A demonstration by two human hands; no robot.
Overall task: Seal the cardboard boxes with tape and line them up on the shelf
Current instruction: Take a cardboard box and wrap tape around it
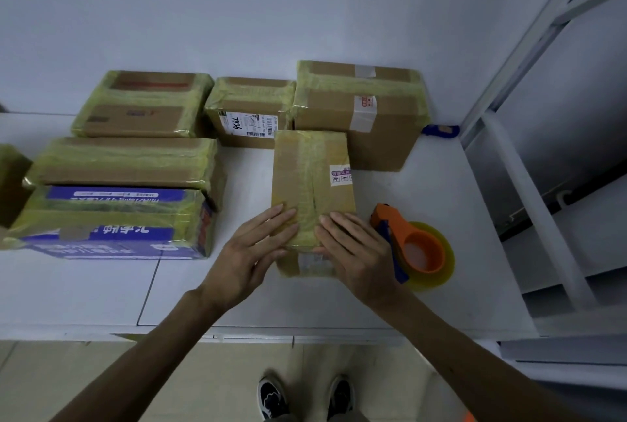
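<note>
A small brown cardboard box (pixel 312 180) lies on the white shelf (pixel 441 184), with a strip of yellowish tape running down its top. My left hand (pixel 252 248) lies flat on the box's near left corner, fingers spread. My right hand (pixel 356 248) presses flat on the near right corner, beside the tape strip. Neither hand grips anything. An orange tape dispenser (pixel 415 247) with a yellow tape roll lies on the shelf just right of my right hand.
Several taped boxes stand behind and to the left: a large brown box (pixel 359 109), a labelled box (pixel 249 112), a flat box (pixel 142 104), a long box (pixel 129 162) and a blue printed box (pixel 112 221). A white metal frame (pixel 529 58) rises at right.
</note>
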